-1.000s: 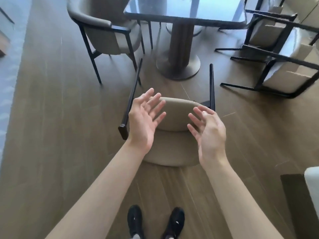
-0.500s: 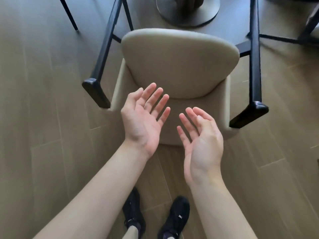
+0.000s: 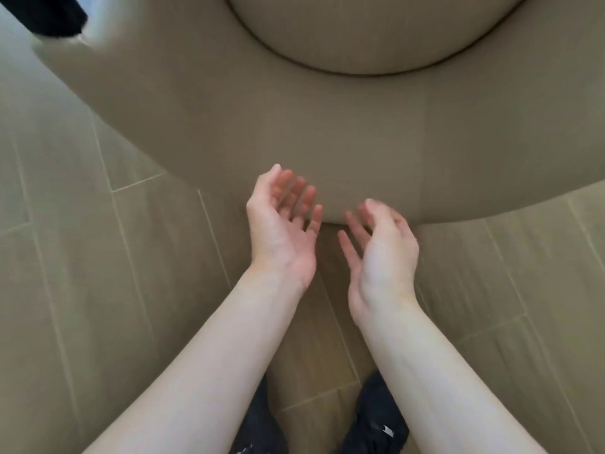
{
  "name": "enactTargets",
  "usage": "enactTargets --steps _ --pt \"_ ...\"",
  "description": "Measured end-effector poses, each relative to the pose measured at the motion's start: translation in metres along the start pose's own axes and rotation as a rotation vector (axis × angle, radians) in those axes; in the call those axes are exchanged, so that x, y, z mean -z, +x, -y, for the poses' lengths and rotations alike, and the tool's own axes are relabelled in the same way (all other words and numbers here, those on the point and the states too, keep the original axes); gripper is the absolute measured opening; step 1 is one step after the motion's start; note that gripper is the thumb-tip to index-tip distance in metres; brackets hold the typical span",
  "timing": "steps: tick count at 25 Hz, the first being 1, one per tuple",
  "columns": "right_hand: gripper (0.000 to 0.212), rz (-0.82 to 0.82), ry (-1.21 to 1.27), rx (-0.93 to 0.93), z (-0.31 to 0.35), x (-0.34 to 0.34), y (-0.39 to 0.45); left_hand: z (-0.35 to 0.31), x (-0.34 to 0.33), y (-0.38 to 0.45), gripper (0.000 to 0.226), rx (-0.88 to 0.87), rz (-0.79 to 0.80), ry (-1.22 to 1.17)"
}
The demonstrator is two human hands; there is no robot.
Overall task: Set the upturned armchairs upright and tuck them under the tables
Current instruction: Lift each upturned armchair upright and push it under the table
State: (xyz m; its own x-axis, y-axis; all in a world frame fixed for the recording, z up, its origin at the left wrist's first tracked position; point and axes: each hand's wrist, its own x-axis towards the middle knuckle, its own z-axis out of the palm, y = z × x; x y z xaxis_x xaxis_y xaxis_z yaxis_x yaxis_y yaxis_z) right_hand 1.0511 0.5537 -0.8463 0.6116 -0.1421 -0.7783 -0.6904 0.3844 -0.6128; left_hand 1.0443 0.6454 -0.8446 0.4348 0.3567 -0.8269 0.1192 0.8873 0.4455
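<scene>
A beige upholstered armchair [image 3: 327, 126] lies tipped over on the wooden floor and fills the upper part of the view, its curved backrest towards me and its round seat cushion [image 3: 376, 31] at the top. The end of one black leg [image 3: 42, 14] shows at the top left. My left hand [image 3: 281, 231] is open, palm up, fingers at the lower edge of the backrest. My right hand [image 3: 379, 253] is open beside it, fingers curled just short of the same edge. Whether either hand touches the chair I cannot tell. Neither holds anything.
Brown wooden floorboards [image 3: 98, 290] run on both sides of my arms. My two black shoes [image 3: 376, 424] stand close below the chair's edge. Tables and the other chairs are out of view.
The view has closed in steeply on the tipped armchair, which now fills the top. Both hands have dropped to the backrest's lower edge, still open.
</scene>
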Motion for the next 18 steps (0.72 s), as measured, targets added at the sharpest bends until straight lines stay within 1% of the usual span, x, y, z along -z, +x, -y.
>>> enactTargets --steps 3,6,9,10,12,13,14,15,18 --pt "0.015 -0.034 0.022 -0.074 -0.040 0.002 0.060 0.026 0.014 0.058 0.029 0.022 -0.080 -0.025" --pt "0.035 -0.054 0.023 -0.133 -0.064 0.005 0.106 0.044 0.022 0.101 0.037 0.029 -0.139 -0.031" --pt "0.052 -0.093 -0.004 -0.135 -0.085 0.018 0.140 0.059 0.033 0.134 0.063 0.046 -0.233 -0.005" --pt "0.056 -0.108 -0.001 -0.134 -0.092 0.022 0.150 0.064 0.037 0.145 0.069 0.038 -0.270 0.005" --pt "0.058 -0.126 0.026 -0.125 -0.102 0.025 0.172 0.074 0.044 0.165 0.075 -0.003 -0.343 0.021" --pt "0.055 -0.124 0.057 -0.119 -0.103 0.026 0.182 0.078 0.046 0.173 0.080 -0.026 -0.365 0.025" --pt "0.051 -0.120 0.097 -0.117 -0.103 0.024 0.189 0.080 0.047 0.180 0.085 -0.044 -0.362 0.025" --pt "0.050 -0.119 0.133 -0.118 -0.103 0.021 0.195 0.081 0.047 0.186 0.085 -0.060 -0.331 0.019" --pt "0.054 -0.122 0.188 -0.124 -0.101 0.013 0.203 0.082 0.044 0.198 0.072 -0.071 -0.182 0.008"
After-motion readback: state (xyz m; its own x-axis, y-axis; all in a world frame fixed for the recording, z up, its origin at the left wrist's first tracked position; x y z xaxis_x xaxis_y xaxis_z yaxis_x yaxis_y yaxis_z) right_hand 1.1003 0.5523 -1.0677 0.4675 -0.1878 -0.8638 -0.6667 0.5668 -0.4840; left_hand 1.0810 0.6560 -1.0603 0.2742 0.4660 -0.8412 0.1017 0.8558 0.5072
